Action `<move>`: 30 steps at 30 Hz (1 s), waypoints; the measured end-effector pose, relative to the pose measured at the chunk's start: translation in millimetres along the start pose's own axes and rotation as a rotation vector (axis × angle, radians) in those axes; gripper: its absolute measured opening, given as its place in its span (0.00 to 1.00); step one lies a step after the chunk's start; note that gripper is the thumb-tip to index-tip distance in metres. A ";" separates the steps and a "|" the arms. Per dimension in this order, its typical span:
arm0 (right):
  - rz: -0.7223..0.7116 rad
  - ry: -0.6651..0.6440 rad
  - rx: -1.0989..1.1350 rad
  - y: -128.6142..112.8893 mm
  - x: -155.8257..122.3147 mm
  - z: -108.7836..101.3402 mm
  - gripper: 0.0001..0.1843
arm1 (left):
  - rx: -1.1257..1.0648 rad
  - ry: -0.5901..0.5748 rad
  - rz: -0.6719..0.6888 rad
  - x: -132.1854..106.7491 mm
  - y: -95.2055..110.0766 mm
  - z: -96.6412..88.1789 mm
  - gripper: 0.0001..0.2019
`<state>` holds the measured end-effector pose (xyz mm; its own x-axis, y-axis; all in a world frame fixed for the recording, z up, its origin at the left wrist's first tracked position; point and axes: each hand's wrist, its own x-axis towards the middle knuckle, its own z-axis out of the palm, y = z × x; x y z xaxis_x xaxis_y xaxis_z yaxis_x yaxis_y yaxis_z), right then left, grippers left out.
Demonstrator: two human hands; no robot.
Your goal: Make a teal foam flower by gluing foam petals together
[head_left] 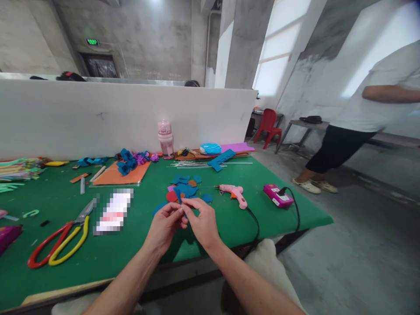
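Observation:
My left hand and my right hand meet above the near part of the table, fingertips pinched together. Between them a small blue felt piece pokes up; the fingers hide most of it. Just beyond the hands lies a loose pile of blue felt scraps, with a red felt piece at its left side. To the right of my right hand, a pink glue gun rests on its side with its nozzle pointing left.
Red-and-yellow-handled scissors lie left on the green table. A purple power box sits near the right edge, its black cord hanging down. A pink bottle stands by the white partition. A person stands at right.

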<state>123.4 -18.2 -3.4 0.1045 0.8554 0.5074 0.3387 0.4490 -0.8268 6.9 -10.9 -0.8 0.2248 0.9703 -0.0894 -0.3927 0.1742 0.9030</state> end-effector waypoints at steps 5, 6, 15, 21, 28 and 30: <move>-0.119 -0.013 -0.149 -2.1 -4.5 3.4 0.12 | -0.021 0.042 0.030 -0.2 0.0 1.5 0.09; -0.139 -0.017 -0.179 -2.9 -5.2 3.6 0.13 | -0.018 0.051 0.039 -0.4 0.0 1.6 0.09; -0.237 -0.040 -0.336 -5.5 -9.7 3.7 0.16 | 0.005 0.097 0.088 -0.5 -1.7 0.8 0.09; -0.199 -0.016 -0.256 -5.2 -6.0 1.3 0.14 | 0.032 0.083 0.113 -1.3 -1.3 2.1 0.09; -0.058 0.048 -0.121 -7.1 -0.6 -0.2 0.10 | 0.051 0.050 0.153 1.5 -4.7 1.5 0.08; -0.049 0.056 -0.128 -8.9 0.0 0.1 0.09 | 0.066 0.057 0.158 1.6 -6.1 1.7 0.08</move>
<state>120.3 -22.2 4.0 0.1354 0.8158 0.5622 0.4610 0.4504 -0.7646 11.2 -10.7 -5.7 0.1137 0.9929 0.0339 -0.3592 0.0093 0.9332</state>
